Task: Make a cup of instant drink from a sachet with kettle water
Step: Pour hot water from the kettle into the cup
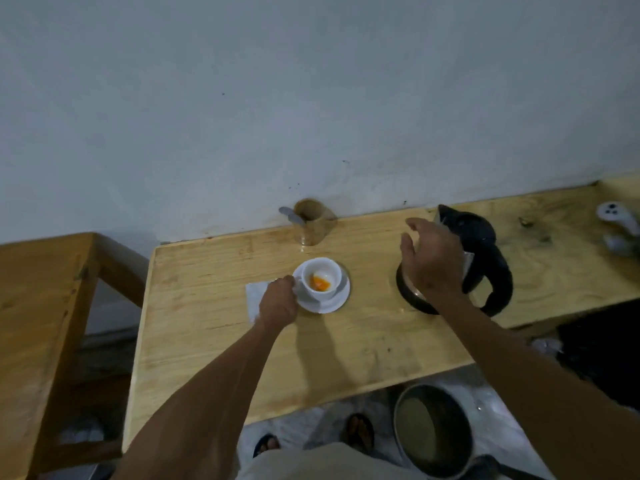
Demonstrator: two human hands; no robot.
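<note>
down at the bottom edge, nearest me, sit a round pan (pixel 433 431) on the floor and two sandalled feet (pixel 360 432), with both my forearms reaching up over the table (pixel 214 327). my left hand (pixel 278 303) is pinched shut on the handle side of the white cup (pixel 320 277), which stands on its saucer (pixel 337 301); i judge that grip is there to steady the cup for pouring. orange powder (pixel 319 283) lies in the bottom of the cup, so the sachet step looks done and no water is in yet. a white paper (pixel 255 301), maybe the sachet or a napkin, lies flat under my left wrist, just beside the saucer. my right hand (pixel 433 258) hangs open, fingers spread, in front of the black kettle (pixel 474 251), not gripping it; the handle faces right, so i'd need to go round to that side. against the wall a wooden holder (pixel 313 225) keeps a utensil (pixel 291 215) within reach. a white controller (pixel 618 218) rests far right.
</note>
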